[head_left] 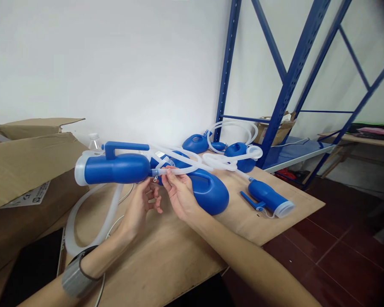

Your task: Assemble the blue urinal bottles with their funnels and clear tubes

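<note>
A blue urinal-style bottle (118,168) with a bar handle and a translucent end cap is raised level above the table. My left hand (145,198) is at its narrow neck, thumb and forefinger closed against it from below, the other fingers loosely curled. A small metal clip (155,177) hangs where the neck meets a white flexible tube (185,171). Just right of that joint, my right hand (179,192) pinches the tube between thumb and fingers. Behind my right hand, a larger blue container (213,194) with a moulded grip lies on the table.
Another capped blue bottle (269,196) lies near the table's (160,256) right edge. More blue containers (195,143) and coiled tubing stand at the back. An open cardboard box (25,170) is on the left. Blue metal shelving (281,94) rises on the right.
</note>
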Motion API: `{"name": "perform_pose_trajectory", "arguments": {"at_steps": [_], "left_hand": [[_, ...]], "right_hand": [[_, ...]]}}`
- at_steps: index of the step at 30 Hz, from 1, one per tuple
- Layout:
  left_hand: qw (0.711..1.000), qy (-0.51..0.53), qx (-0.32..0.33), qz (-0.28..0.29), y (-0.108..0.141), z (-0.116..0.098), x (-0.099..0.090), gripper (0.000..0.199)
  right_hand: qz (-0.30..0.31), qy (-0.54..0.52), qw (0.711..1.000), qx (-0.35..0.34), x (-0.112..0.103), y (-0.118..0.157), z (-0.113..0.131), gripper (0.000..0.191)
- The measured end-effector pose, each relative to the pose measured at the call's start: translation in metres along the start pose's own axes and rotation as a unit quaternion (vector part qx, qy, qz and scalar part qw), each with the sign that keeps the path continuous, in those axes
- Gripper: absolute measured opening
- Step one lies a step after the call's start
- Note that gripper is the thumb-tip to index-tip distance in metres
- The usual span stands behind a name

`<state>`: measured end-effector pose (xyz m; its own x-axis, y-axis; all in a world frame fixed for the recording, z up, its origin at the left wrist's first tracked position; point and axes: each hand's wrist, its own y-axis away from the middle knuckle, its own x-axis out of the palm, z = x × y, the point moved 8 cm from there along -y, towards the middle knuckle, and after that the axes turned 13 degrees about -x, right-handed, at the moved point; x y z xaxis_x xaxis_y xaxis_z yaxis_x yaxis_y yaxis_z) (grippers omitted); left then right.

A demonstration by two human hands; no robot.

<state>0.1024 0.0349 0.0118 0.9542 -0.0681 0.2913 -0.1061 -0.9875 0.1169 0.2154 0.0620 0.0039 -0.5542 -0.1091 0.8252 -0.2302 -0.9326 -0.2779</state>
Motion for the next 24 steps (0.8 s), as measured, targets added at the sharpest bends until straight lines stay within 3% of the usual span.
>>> {"name": "perform_pose_trajectory", "arguments": {"at_steps": [5, 9, 13, 18, 21, 24], "left_hand": [[0.995, 0.037, 0.084, -0.045, 0.022, -0.031, -0.01, 0.049], [0.977, 0.071, 0.174, -0.105, 0.04, -0.067, -0.03, 0.04], [0.967, 0.073, 0.207, -0.127, 0.041, -0.084, -0.053, 0.05], [0.962, -0.053, 0.222, -0.151, 0.039, -0.062, -0.065, 0.058], [0.949, -0.183, 0.214, -0.145, 0.037, -0.032, -0.057, 0.066], [0.922, -0.27, 0.231, -0.153, 0.036, -0.009, -0.05, 0.071]], "right_hand": [[0.002, -0.007, 1.0, -0.015, 0.001, -0.002, 0.006, 0.032], [0.0, -0.025, 1.0, -0.012, 0.002, -0.001, 0.007, 0.034], [-0.006, -0.03, 0.999, -0.01, 0.003, -0.001, 0.009, 0.035], [-0.034, -0.012, 0.998, -0.05, -0.004, -0.008, 0.017, 0.037], [-0.055, 0.016, 0.993, -0.104, -0.008, -0.016, 0.034, 0.041], [-0.051, 0.091, 0.991, -0.082, -0.005, -0.024, 0.05, 0.032]]}}
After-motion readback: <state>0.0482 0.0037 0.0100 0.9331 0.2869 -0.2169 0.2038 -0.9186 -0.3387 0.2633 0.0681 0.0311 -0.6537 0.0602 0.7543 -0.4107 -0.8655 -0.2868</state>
